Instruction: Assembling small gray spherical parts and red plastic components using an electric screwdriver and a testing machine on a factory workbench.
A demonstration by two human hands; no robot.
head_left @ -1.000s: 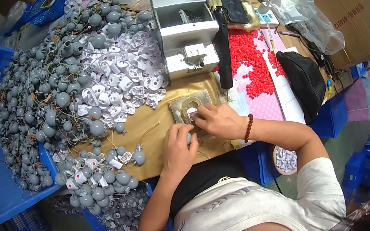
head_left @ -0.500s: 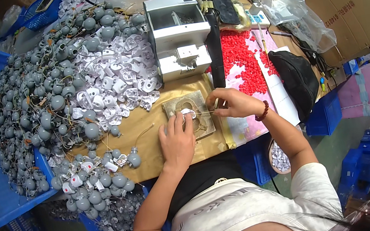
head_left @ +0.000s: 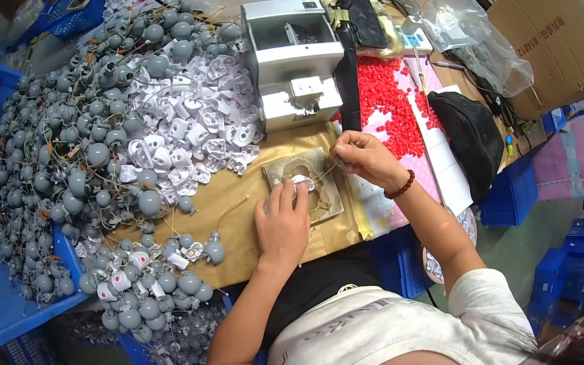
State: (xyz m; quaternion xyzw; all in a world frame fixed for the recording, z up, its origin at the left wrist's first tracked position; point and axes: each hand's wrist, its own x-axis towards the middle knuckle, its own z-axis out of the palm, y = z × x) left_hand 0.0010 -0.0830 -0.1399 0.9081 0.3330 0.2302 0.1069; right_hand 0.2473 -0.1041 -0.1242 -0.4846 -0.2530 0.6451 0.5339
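Now the right hand [head_left: 373, 163] has risen toward the far side, its thumb and fingertips pinched together on a thin, pale wire [head_left: 325, 172]; half a second ago that wire ran nearly level, and here it slants upward. The left hand [head_left: 283, 227] stays put, fingertips on the small white plastic part [head_left: 300, 180] lying over the square, recessed metal block [head_left: 331, 191]; whether they clamp it, I cannot tell. Room to move? Bare gold cloth [head_left: 246, 257] opens left of that hand, as far as the heaped round grey plastic bulbs [head_left: 98, 154]. Beyond the block, a narrow strip, then the boxy white machine [head_left: 301, 56]. Small red pieces [head_left: 396, 117] spread past the right hand; the table's near edge passes just under the left wrist.
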